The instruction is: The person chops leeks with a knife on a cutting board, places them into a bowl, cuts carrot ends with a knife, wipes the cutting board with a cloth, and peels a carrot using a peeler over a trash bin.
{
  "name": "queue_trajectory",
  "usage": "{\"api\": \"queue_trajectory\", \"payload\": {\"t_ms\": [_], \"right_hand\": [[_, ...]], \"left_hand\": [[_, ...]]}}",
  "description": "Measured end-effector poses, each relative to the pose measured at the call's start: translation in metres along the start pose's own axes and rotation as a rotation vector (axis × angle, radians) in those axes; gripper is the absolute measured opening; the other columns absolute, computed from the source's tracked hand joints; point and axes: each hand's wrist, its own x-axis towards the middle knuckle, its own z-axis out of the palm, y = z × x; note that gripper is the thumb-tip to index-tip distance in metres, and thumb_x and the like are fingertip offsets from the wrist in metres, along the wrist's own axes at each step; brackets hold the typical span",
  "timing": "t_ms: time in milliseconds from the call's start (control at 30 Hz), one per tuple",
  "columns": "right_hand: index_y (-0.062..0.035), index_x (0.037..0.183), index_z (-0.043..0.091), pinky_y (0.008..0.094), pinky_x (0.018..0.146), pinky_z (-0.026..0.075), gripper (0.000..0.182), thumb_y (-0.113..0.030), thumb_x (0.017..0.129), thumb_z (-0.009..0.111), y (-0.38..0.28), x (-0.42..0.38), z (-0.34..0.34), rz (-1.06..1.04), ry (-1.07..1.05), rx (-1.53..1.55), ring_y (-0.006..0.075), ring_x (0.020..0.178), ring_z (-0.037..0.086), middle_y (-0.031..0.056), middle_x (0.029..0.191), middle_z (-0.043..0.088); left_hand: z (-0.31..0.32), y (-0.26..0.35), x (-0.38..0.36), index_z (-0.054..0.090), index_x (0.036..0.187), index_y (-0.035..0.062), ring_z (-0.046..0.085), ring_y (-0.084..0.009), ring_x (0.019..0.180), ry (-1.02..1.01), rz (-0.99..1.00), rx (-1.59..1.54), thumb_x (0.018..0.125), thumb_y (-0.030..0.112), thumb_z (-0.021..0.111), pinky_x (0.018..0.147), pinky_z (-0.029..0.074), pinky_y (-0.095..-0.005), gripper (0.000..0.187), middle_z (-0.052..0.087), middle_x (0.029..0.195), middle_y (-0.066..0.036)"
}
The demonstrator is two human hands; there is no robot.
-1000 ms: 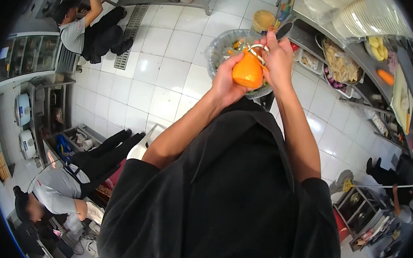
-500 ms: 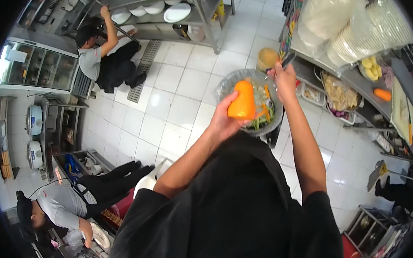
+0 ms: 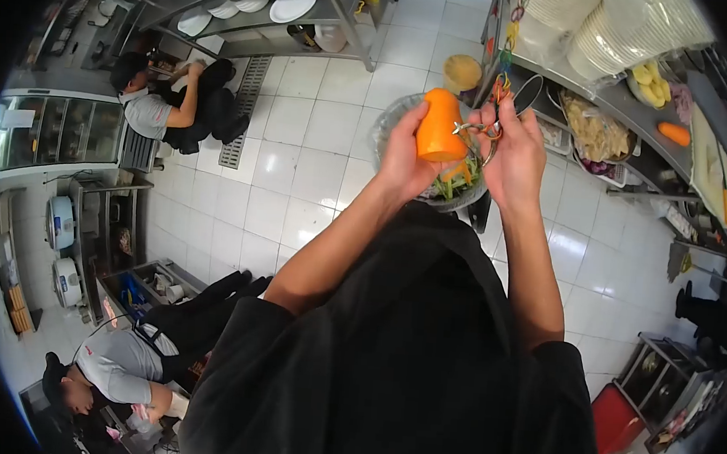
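Note:
A thick, smooth orange carrot (image 3: 441,129), apparently peeled, is gripped by its side in my left hand (image 3: 408,156). My right hand (image 3: 516,157), palm up, has its fingers curled around a shiny metal tool (image 3: 474,130) whose small tip lies against the carrot's right side. I cannot tell the tool's exact kind; a thin loop (image 3: 528,93) shows above the fingers. A chain of coloured links (image 3: 508,47) hangs down to this hand. Below both hands is a plastic-lined bin (image 3: 391,136) with green and orange vegetable scraps (image 3: 458,183), partly hidden by the hands.
A tan tub (image 3: 461,72) stands beyond the bin. On the right, a counter (image 3: 595,104) bears stacked bowls (image 3: 600,41), another carrot (image 3: 673,133) and a cutting board (image 3: 709,171). One person (image 3: 165,103) crouches at upper left; another (image 3: 122,366) bends over at lower left.
My right hand has come down and inward, bringing the metal tool against the carrot. The carrot has risen slightly in view. The upper-left person has lowered an arm.

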Motion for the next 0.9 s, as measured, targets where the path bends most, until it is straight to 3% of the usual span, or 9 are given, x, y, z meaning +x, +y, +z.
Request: {"api": "queue_trajectory", "payload": {"t_ms": [300,400,600,700,767,833,900], "right_hand": [[-0.0043,0.102,0.049,0.0302,0.076,0.045,0.014,-0.017,0.098,0.046,0.012,-0.003,0.007,-0.080,-0.089,-0.092,0.0178,0.080,0.054,0.0045,0.078,0.050],[-0.0037,0.101,0.048,0.0294,0.075,0.045,0.013,-0.016,0.098,0.046,0.019,-0.002,0.008,-0.128,-0.118,-0.155,0.0172,0.079,0.054,0.0049,0.078,0.050],[-0.0025,0.097,0.048,0.0281,0.069,0.046,0.013,-0.015,0.096,0.049,0.029,0.015,0.005,-0.081,0.080,-0.226,0.0160,0.075,0.055,0.0047,0.077,0.050],[-0.0009,0.095,0.050,0.0281,0.064,0.046,0.013,-0.014,0.094,0.049,0.043,0.051,-0.008,0.011,0.177,-0.232,0.0137,0.065,0.056,0.0058,0.076,0.056],[0.0015,0.094,0.051,0.0320,0.066,0.047,0.019,-0.017,0.091,0.053,0.070,0.087,-0.037,-0.118,0.244,-0.670,0.0174,0.066,0.059,0.0120,0.082,0.061],[-0.0013,0.093,0.052,0.0293,0.056,0.046,0.013,-0.014,0.090,0.053,0.112,0.132,-0.101,0.001,0.224,-0.881,0.0164,0.059,0.058,0.0081,0.069,0.060],[-0.0006,0.093,0.052,0.0308,0.055,0.046,0.015,-0.015,0.090,0.054,0.144,0.157,-0.159,-0.134,0.347,-1.111,0.0170,0.060,0.059,0.0084,0.068,0.060]], "left_hand": [[0.004,-0.005,0.002,0.050,0.114,0.0125,0.054,-0.0167,0.092,0.044,-0.029,0.060,0.096,0.040,0.035,0.076,0.043,-0.0353,0.036,0.057,0.101,-0.004],[-0.001,-0.007,0.004,0.050,0.116,0.0127,0.055,-0.0188,0.095,0.060,-0.029,0.060,0.096,0.041,0.034,0.078,0.043,-0.0376,0.038,0.057,0.104,-0.005],[-0.015,-0.016,0.000,0.047,0.125,0.0096,0.055,-0.0243,0.106,-0.037,-0.001,0.050,0.097,0.040,0.034,0.089,0.043,-0.0446,0.044,0.056,0.117,-0.008],[-0.028,-0.022,-0.009,0.045,0.127,0.0073,0.054,-0.0243,0.109,-0.003,-0.064,0.040,0.096,0.039,0.037,0.088,0.045,-0.0449,0.045,0.055,0.119,-0.010],[-0.034,-0.023,-0.017,0.046,0.125,0.0063,0.057,-0.0220,0.104,-0.033,-0.091,0.072,0.096,0.035,0.041,0.087,0.047,-0.0405,0.041,0.057,0.116,-0.009],[-0.036,-0.019,-0.024,0.046,0.124,0.0051,0.058,-0.0209,0.101,-0.075,-0.113,0.075,0.094,0.031,0.046,0.087,0.048,-0.0374,0.039,0.058,0.114,-0.009],[-0.034,-0.012,-0.028,0.046,0.125,0.0036,0.059,-0.0209,0.102,-0.115,-0.092,0.034,0.093,0.027,0.051,0.088,0.048,-0.0357,0.040,0.058,0.114,-0.009]]}}
